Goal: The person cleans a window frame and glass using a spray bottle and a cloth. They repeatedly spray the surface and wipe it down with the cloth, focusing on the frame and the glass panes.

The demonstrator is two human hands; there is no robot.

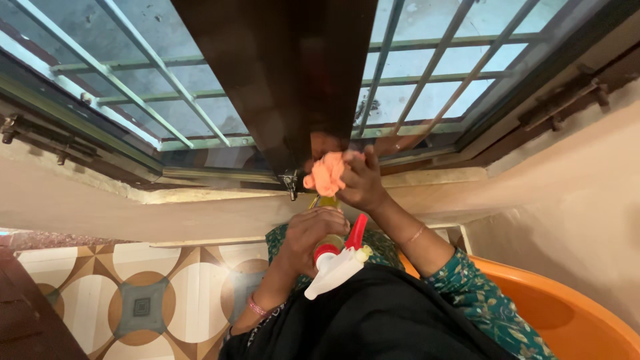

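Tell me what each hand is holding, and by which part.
Left hand: yellowish spray bottle with red-and-white trigger head, gripped around its body. Right hand: bunched orange cloth, pinched by its edge.

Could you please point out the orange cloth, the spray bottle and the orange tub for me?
Orange cloth (327, 173): head view, on the bunched middle of the cloth.
Spray bottle (337, 263): head view, on its white sprayer head.
Orange tub (573, 313): head view, on its curved rim.

A home room: patterned floor tiles (143, 300), a barred window (133, 80) and an orange tub (573, 313).
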